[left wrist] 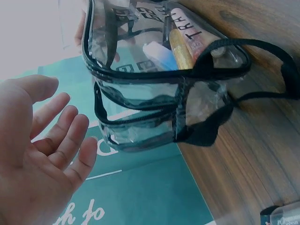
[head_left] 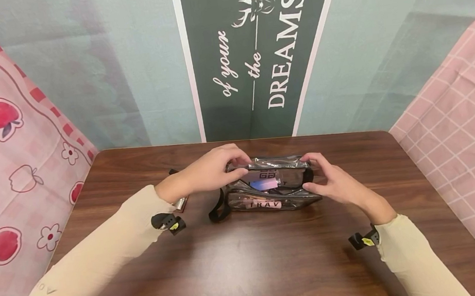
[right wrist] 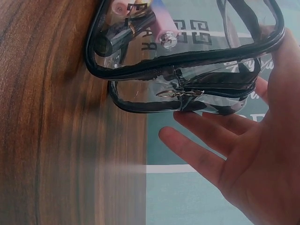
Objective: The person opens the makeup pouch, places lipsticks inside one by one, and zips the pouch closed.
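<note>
A clear travel pouch with black trim [head_left: 285,204] lies on the table with its top gaping. Inside are a pink-and-blue tube [head_left: 264,184], a gold-coloured stick [left wrist: 182,49] and a dark cylinder [right wrist: 115,40]. My left hand [head_left: 211,169] hovers at the pouch's left end, fingers loosely bent; the left wrist view shows it apart from the pouch, holding nothing. At the other end, my right hand [head_left: 333,181] spans the side, its thumb and fingers spread at the edges and seemingly touching them. Metal zipper pulls [right wrist: 180,93] hang at that end.
A black strap loop [head_left: 218,212] sticks out from the pouch's left end. Partly hidden under the left forearm lies a small silvery item [head_left: 181,204]. The brown wooden table [head_left: 234,275] meets a printed cloth [head_left: 159,78] at the back.
</note>
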A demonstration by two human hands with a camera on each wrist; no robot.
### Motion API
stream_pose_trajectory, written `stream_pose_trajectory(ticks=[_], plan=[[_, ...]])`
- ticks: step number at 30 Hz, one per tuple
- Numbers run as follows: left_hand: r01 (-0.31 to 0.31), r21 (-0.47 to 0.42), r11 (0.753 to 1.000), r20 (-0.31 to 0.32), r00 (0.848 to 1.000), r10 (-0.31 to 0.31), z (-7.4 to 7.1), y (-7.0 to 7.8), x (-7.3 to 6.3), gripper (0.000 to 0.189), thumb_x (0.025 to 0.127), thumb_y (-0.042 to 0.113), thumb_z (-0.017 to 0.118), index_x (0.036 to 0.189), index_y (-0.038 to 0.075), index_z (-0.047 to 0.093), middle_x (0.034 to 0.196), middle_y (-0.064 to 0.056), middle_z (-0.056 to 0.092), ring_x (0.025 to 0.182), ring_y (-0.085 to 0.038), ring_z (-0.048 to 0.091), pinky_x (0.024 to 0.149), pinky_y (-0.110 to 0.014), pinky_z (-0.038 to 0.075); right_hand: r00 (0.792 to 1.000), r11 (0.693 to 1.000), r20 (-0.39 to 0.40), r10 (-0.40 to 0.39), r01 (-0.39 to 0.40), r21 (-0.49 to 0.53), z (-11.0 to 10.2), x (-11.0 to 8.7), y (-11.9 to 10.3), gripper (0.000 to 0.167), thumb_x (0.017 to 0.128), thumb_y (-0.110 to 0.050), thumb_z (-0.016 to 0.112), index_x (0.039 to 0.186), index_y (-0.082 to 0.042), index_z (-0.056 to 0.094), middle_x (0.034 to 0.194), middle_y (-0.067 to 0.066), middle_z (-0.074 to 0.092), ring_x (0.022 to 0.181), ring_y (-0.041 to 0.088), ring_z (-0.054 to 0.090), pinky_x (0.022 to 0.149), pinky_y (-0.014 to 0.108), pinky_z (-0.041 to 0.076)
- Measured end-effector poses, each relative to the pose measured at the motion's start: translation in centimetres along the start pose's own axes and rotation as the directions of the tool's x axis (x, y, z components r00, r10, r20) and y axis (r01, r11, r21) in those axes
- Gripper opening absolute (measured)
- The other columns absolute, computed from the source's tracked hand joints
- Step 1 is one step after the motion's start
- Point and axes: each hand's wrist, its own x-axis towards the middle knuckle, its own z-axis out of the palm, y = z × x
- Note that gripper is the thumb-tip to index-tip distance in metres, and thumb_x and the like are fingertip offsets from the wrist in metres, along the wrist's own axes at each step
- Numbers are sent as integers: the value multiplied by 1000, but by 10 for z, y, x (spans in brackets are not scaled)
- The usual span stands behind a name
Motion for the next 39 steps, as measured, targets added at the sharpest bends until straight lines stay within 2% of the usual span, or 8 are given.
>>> stream_pose_trajectory(ticks=[7, 16, 23, 32, 39], plan=[[26, -38, 999, -16, 1000, -27, -4, -8, -10, 22, 98, 13, 68, 117, 4, 71, 106, -5, 65, 94, -18, 59, 82, -41, 53, 1000, 1000, -9, -10, 10, -23, -1, 0, 1, 65, 92, -10, 76, 143, -15, 35, 135, 21, 59, 121, 42, 60, 94, 60, 49], [63, -43, 997, -64, 996, -65, -10, -16, -29, 20, 96, 11, 71, 114, 3, 71, 104, -6, 66, 92, -17, 60, 74, -32, 51, 1000, 1000, 1, -2, 2, -3, -2, 0, 2, 64, 93, -11, 75, 143, -15, 35, 135, 22, 58, 121, 43, 60, 90, 60, 52], [88, -65, 994, -107, 990, -95, -16, -28, -46, 20, 95, 9, 72, 114, 4, 70, 103, -10, 67, 90, -17, 60, 73, -34, 51, 1000, 1000, 4, 14, -13, -11, -3, 1, 2, 65, 93, -12, 75, 143, -16, 35, 135, 23, 57, 123, 43, 58, 90, 60, 51], [154, -90, 984, -151, 974, -166, -21, -50, -75, 20, 94, 7, 72, 114, 5, 70, 104, -4, 67, 90, -16, 62, 71, -31, 51, 1000, 1000, 9, -2, 2, -13, -3, 2, 4, 65, 93, -12, 75, 144, -15, 35, 135, 20, 57, 122, 40, 60, 90, 55, 53], [195, -99, 976, -180, 961, -210, -23, -60, -95, 17, 96, 8, 71, 112, 6, 71, 101, -2, 67, 87, -15, 60, 69, -29, 49, 1000, 1000, 4, -7, 7, -17, -3, 3, 5, 65, 93, -12, 76, 144, -16, 35, 135, 20, 58, 122, 39, 60, 89, 54, 53]])
